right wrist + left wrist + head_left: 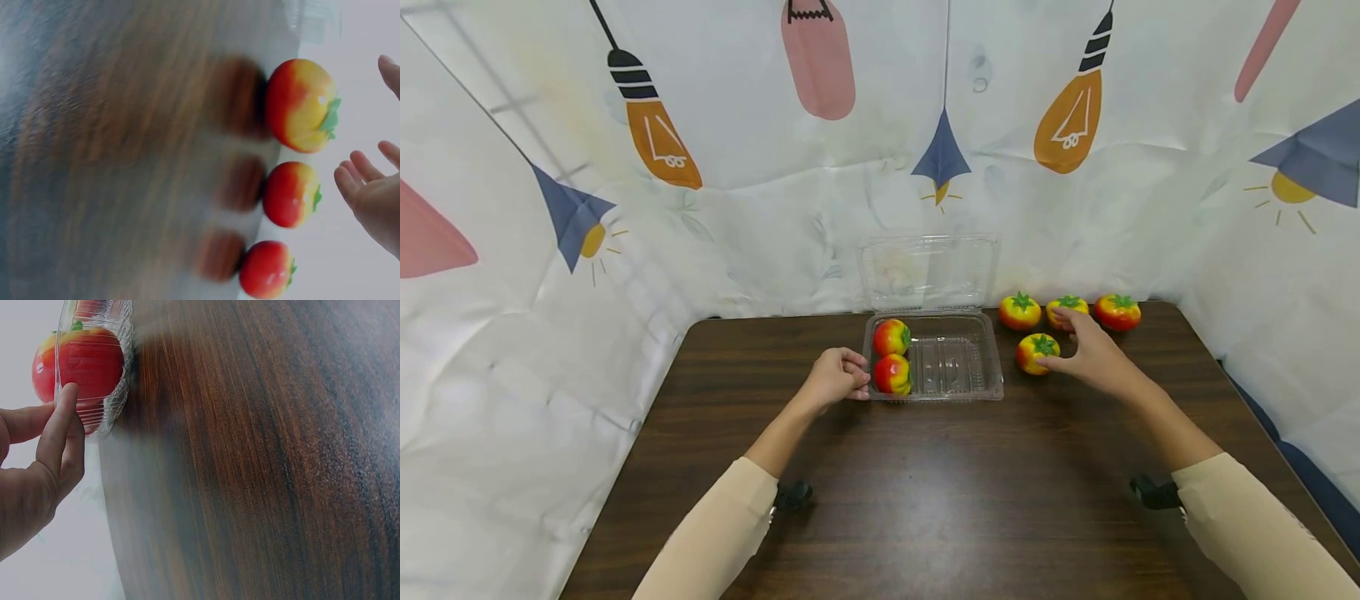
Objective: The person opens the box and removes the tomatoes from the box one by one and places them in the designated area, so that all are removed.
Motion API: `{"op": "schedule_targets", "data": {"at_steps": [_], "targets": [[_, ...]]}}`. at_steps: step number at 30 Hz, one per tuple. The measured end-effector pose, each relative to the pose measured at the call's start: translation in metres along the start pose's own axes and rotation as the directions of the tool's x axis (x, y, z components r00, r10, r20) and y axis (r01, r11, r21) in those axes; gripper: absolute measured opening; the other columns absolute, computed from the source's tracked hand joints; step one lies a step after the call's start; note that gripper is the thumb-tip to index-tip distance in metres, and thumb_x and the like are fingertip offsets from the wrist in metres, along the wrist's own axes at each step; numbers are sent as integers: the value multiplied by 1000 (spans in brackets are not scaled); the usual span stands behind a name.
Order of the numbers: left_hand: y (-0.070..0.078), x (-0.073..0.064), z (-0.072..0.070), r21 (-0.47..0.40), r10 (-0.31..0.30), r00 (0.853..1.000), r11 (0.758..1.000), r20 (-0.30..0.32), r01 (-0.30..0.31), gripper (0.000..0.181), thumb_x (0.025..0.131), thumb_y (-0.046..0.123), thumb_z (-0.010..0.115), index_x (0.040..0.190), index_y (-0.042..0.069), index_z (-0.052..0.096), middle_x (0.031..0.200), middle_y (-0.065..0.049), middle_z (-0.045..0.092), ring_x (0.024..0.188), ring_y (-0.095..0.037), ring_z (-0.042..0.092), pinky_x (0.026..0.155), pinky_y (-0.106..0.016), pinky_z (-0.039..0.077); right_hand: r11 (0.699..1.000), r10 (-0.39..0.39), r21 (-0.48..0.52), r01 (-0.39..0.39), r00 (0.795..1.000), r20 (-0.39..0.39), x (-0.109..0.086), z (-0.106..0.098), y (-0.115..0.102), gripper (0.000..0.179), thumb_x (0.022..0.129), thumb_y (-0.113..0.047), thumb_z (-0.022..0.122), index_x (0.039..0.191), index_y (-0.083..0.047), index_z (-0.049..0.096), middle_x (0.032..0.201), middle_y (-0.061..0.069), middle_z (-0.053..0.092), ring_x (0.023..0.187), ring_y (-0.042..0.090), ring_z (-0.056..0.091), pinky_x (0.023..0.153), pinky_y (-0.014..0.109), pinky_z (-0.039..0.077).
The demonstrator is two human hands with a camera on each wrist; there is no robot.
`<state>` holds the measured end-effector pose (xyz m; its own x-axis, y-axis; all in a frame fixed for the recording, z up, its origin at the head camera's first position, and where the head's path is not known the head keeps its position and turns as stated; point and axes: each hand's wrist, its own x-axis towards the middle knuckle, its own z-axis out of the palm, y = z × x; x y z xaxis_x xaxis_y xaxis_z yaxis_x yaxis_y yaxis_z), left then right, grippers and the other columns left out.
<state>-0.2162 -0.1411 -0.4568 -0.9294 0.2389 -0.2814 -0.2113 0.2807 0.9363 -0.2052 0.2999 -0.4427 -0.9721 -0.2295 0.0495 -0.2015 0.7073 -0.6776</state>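
Note:
A clear plastic clamshell box (955, 367) lies on the table with its lid (928, 273) raised behind it. Two round red-and-yellow fruits with green caps, tomatoes or persimmons, sit along its left side: a rear fruit (891, 337) and a front fruit (892, 374). My left hand (838, 375) pinches the box's left rim, thumb and fingers on either side of the wall (94, 412). Over a loose fruit (1037, 354) right of the box, my right hand (1093, 354) is spread, thumb and fingers apart. In the right wrist view, a gap separates the hand (378, 194) from the nearest fruit (301, 106).
Behind the loose fruit, a row holds a left fruit (1019, 311), a middle fruit (1066, 312) partly hidden by my right fingers, and a right fruit (1117, 312). A printed white cloth (760, 225) hangs behind the dark wooden table (925, 500).

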Motion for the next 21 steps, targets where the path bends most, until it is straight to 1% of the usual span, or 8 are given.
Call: {"op": "schedule_targets", "data": {"at_steps": [6,9,12,16,19,21], "targets": [[0,0,1,0,2,1000,1000,-1,-2,27,96,-12,62,122,-15,54,87,-18,65,64,-16,66,65,-31,66,998,-64,-21,64,998,6,4,-1,-17,90,89,-28,84,156,4,32,155,29,39,140,49,42,117,66,38],[0,-1,0,3,4,1000,1000,3,-4,28,96,-12,61,123,-15,54,88,-18,66,65,-16,66,65,-30,66,995,-86,-40,87,996,21,8,0,-24,90,89,-32,83,156,3,33,156,27,39,140,49,43,117,66,38],[1,-1,0,0,1,1000,1000,6,-1,29,96,-12,62,124,-16,53,89,-20,66,65,-16,66,66,-31,67,995,-86,-55,89,995,47,12,2,-32,91,89,-38,83,156,2,35,158,25,39,141,48,42,117,66,39],[0,-1,-1,-5,-3,1000,1000,11,3,32,96,-11,62,126,-16,52,93,-23,66,66,-16,66,67,-33,67,996,-68,-54,74,993,97,18,7,-43,94,89,-47,80,157,-1,34,161,22,37,145,45,38,120,67,34],[0,-1,-1,-5,-5,1000,1000,15,5,33,97,-11,62,127,-17,52,95,-25,66,66,-16,66,69,-35,67,996,-68,-47,75,990,126,23,12,-52,96,89,-49,79,158,-4,32,160,20,39,148,41,36,121,66,32],[1,-1,0,-4,-4,1000,1000,17,4,33,97,-11,61,128,-17,51,95,-26,66,66,-15,66,69,-36,67,995,-84,-44,91,987,138,27,17,-57,95,89,-47,80,159,-4,31,159,19,43,147,40,38,122,64,33]]}}
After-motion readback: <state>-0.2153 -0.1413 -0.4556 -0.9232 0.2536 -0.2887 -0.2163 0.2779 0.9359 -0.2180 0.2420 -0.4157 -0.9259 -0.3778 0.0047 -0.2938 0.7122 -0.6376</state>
